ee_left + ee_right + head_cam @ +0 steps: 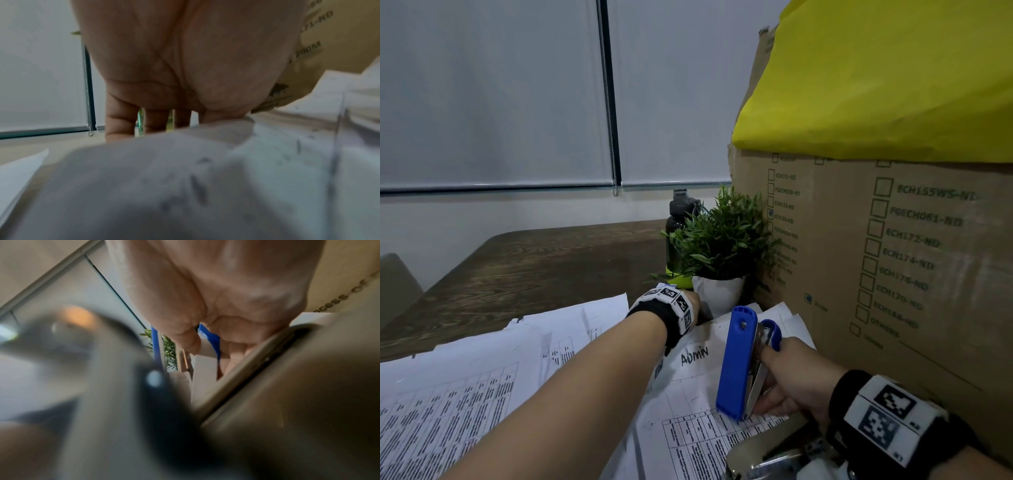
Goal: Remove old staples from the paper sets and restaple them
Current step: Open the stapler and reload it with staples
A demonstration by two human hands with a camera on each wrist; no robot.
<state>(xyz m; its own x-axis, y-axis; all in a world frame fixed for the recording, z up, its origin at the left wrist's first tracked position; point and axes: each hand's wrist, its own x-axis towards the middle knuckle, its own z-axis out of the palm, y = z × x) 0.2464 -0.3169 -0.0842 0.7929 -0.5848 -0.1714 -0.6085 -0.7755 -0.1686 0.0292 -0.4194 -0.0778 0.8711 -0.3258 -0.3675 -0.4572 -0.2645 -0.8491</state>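
On tabletop [524, 267]: printed paper sets [698, 356]
Right hand [796, 380]: fingers curled around blue stapler [736, 363]
Left hand [185, 65]: fingers straight, pressing papers

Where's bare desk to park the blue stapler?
Free: dark wooden desk behind the printed paper sheets, left of the dark water bottle. Crowded: potted green plant, brown cardboard box, both hands.

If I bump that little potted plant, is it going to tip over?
Possibly. The potted plant has bushy foliage wider than its small white pot, so it looks top-heavy. The cardboard box close on its right would likely stop a fall that way.
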